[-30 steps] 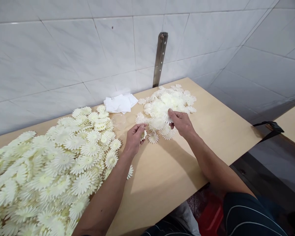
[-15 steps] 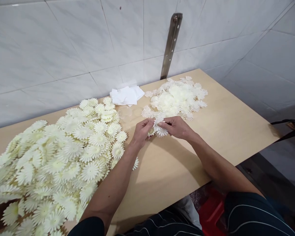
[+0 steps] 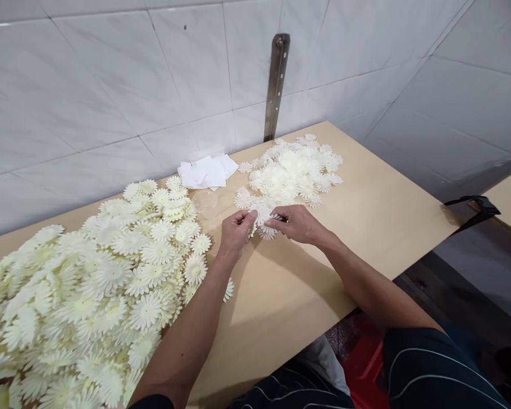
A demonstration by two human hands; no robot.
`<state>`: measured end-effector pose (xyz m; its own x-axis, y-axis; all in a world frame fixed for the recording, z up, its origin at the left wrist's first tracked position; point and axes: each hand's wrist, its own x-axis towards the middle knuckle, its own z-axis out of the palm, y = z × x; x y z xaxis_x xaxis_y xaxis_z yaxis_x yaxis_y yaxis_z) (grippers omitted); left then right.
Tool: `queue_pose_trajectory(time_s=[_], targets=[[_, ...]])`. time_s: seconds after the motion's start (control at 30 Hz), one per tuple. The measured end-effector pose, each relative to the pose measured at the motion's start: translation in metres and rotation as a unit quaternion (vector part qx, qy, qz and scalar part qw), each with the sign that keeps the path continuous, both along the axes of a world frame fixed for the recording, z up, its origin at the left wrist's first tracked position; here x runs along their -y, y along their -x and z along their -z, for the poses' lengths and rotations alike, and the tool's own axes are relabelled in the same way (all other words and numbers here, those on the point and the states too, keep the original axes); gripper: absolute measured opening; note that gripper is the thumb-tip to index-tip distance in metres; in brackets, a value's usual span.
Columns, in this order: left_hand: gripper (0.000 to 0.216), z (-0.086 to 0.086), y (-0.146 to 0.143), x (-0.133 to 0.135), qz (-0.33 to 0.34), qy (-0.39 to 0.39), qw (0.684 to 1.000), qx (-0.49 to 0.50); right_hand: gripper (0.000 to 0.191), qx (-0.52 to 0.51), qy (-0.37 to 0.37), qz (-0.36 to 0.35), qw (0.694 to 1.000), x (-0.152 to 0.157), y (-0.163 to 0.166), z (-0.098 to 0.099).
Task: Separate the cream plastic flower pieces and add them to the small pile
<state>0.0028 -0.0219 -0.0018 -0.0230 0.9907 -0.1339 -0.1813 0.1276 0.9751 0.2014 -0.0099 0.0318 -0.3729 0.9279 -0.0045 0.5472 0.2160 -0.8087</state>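
My left hand (image 3: 234,234) is closed, thumb against fingers, on a pale yellow artificial flower (image 3: 252,229) that mostly hides behind the fingertips. Just to its right, my right hand (image 3: 298,224) pinches the edge of a white artificial flower (image 3: 267,232) between thumb and forefinger. Both hands are over the table, close together. Beyond the fingertips lies a smaller pile of whitish flower pieces (image 3: 287,173). A much larger heap of pale yellow flower pieces (image 3: 111,275) spreads to the left of my left forearm.
White paper sheets (image 3: 206,172) lie by the tiled wall, with a clear round piece (image 3: 205,200) in front of them. A metal bracket (image 3: 276,85) is on the wall above the wooden table (image 3: 383,210). A black strap (image 3: 472,207) hangs off the table's right corner.
The view has shifted slightly, so everything sits farther left. My hands have drawn a little apart, and my right fingers have slid toward the white flower's edge.
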Motion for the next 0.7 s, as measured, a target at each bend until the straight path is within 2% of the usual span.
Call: queue_pose_trajectory(time_s=[0.23, 0.53, 0.6, 0.7], targets=[[0.051, 0.001, -0.003, 0.002, -0.004, -0.027, 0.999, -0.026, 0.037, -0.021, -0.014, 0.018, 1.0, 0.001, -0.003, -0.003], [0.043, 0.004, -0.004, 0.003, 0.013, -0.038, 0.999, -0.021, 0.032, -0.004, -0.019, 0.027, 0.999, 0.0, -0.01, -0.007], [0.043, 0.005, -0.003, 0.002, 0.011, -0.029, 0.999, -0.013, 0.033, 0.01, -0.017, 0.052, 0.998, -0.007, -0.018, -0.011], [0.045, 0.006, -0.001, 0.0, 0.001, -0.008, 1.0, 0.007, 0.034, 0.023, -0.025, 0.143, 0.989, -0.031, -0.04, -0.025]])
